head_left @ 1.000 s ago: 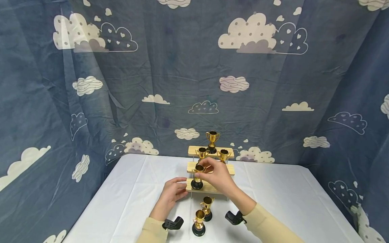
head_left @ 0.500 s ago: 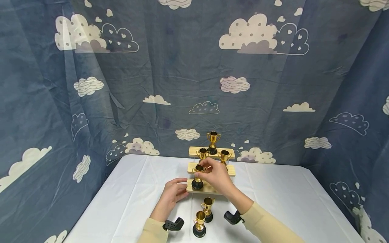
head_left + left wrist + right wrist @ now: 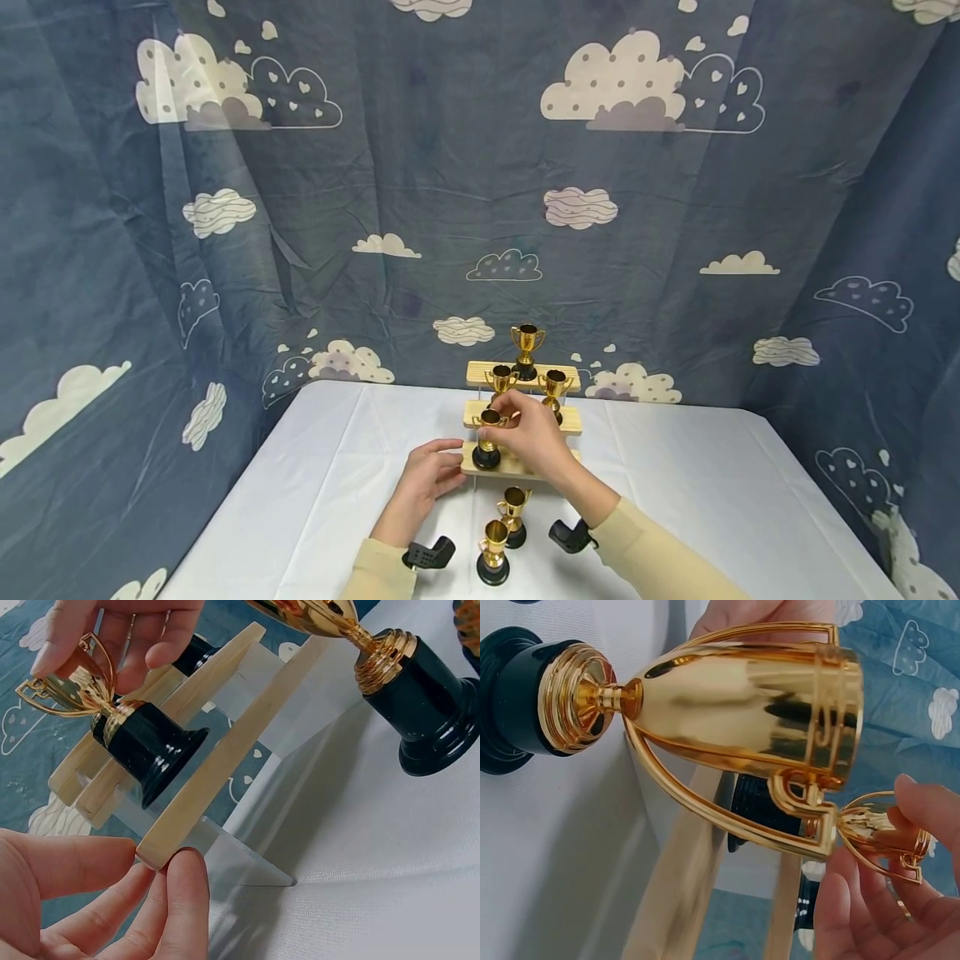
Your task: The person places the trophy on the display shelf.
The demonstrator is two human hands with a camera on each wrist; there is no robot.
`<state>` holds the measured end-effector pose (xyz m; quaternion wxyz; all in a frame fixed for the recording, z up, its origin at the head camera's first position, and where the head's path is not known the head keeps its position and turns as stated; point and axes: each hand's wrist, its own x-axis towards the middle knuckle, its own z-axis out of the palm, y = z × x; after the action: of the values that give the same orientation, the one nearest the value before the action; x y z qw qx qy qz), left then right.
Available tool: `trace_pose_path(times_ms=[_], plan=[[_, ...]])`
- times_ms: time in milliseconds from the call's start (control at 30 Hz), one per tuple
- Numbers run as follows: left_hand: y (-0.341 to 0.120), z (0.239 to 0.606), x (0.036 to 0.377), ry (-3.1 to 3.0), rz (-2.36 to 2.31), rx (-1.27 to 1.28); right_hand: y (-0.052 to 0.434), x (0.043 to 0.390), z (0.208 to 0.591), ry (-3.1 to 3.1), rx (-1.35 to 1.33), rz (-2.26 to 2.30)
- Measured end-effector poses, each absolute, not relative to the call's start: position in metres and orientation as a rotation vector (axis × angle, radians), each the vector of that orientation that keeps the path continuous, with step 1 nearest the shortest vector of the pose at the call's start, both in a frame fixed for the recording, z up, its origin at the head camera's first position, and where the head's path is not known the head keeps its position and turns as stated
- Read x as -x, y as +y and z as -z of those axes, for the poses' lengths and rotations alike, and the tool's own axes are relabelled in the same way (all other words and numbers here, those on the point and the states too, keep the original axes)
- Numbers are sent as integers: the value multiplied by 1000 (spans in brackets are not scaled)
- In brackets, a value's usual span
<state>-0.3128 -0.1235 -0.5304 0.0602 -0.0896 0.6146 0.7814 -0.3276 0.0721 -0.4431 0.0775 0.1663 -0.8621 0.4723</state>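
A three-tier wooden stand [image 3: 570, 422] sits at the back of the white table. A gold trophy with a black base [image 3: 487, 440] stands on the left of the bottom tier [image 3: 225, 757]. My right hand [image 3: 528, 435] pinches the trophy's cup [image 3: 71, 694] and handles from above, also seen in the right wrist view as the gold cup [image 3: 881, 829]. My left hand [image 3: 426, 479] holds the left end of the bottom tier between thumb and fingers [image 3: 184, 889]. Further trophies stand on the top tier [image 3: 527, 348] and the middle tier [image 3: 553, 388].
Two more gold trophies stand on the table in front of the stand, one nearer it [image 3: 512, 515] and one closer to me [image 3: 493, 552]. The nearer one fills the right wrist view [image 3: 735, 727]. Blue cloud-print cloth [image 3: 375, 208] hangs behind and at both sides.
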Motion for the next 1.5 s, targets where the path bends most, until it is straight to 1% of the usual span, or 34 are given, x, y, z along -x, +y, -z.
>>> trace_pose_path(times_ms=[833,1200,1500], plan=[[-122,533,316,1842,-2381,279,70,332,450,-2595,-511,-1392],[-123,530,312,1857,-2355,276,74,328,449,-2610,-568,-1378],[-122,528,311,1850,-2358,279,76,323,444,-2593,-555,-1379]])
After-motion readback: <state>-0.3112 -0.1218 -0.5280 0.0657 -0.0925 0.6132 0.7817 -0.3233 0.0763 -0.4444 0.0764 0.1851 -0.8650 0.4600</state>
